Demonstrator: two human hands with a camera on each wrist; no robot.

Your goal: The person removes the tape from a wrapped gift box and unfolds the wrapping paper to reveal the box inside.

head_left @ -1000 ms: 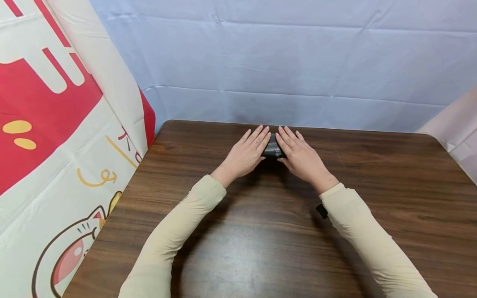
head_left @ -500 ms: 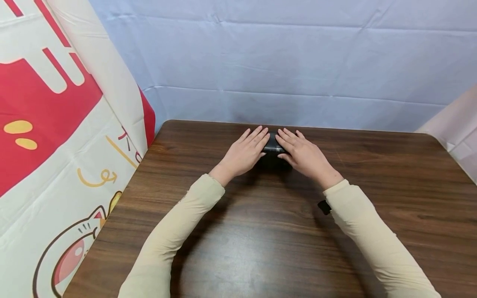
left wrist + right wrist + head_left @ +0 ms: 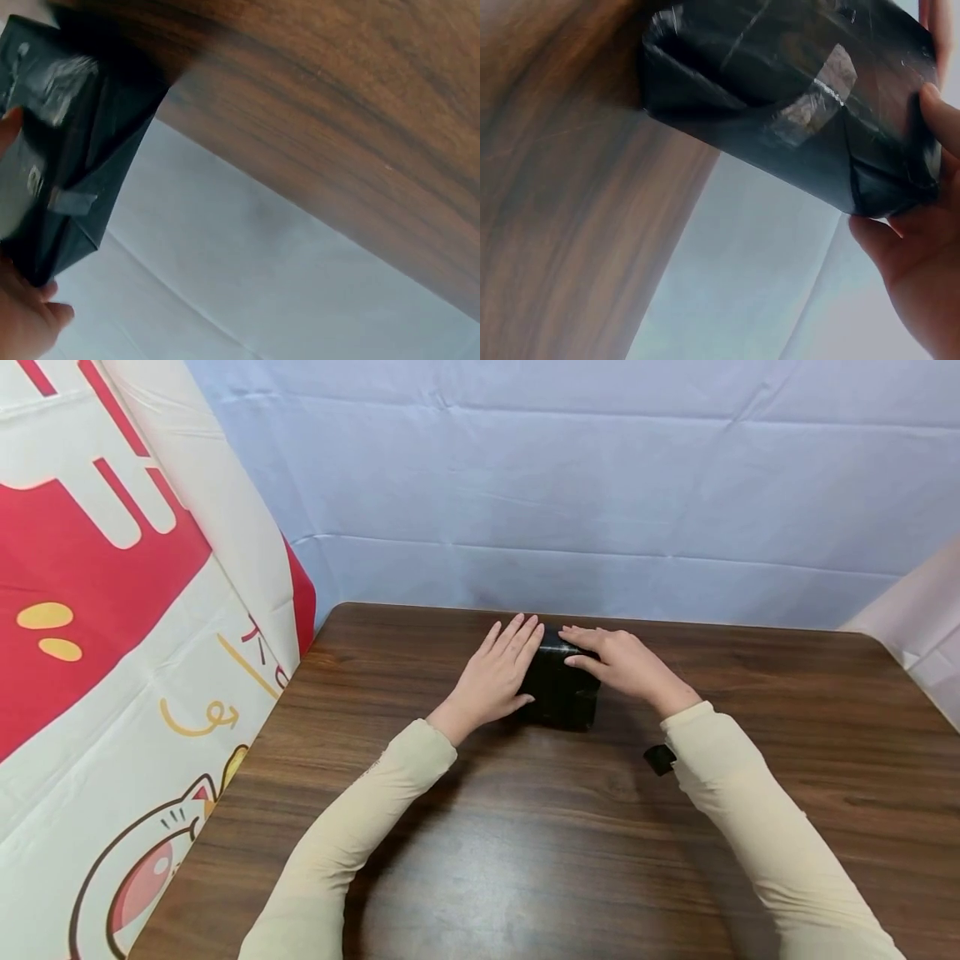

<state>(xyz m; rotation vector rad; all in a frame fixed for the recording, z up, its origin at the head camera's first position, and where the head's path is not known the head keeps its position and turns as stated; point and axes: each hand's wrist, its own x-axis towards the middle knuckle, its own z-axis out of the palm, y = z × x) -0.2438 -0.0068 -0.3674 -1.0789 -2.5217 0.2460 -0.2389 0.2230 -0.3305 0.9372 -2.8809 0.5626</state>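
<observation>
A box-shaped packet wrapped in black plastic (image 3: 561,693) is near the far edge of the table, its broad dark face toward me. Clear tape and folded ends of the black packet (image 3: 780,112) show in the right wrist view. My left hand (image 3: 491,677) lies along its left side, fingers straight and thumb low at the front. At the upper right corner my right hand (image 3: 626,664) grips the packet, thumb in front and fingers over the top. The left wrist view has the black packet (image 3: 75,150) at the left, with fingertips (image 3: 58,309) below its end.
The brown wooden table (image 3: 480,860) spreads under both arms. A pale blue cloth (image 3: 570,485) hangs behind its far edge, and a printed cloth (image 3: 90,652) hangs at the left. A small black piece (image 3: 660,758) sits by the right cuff.
The packet has turned so its broad front face shows, where earlier mostly its top strip did. My right hand has turned and shifted right; my left thumb has moved down the front.
</observation>
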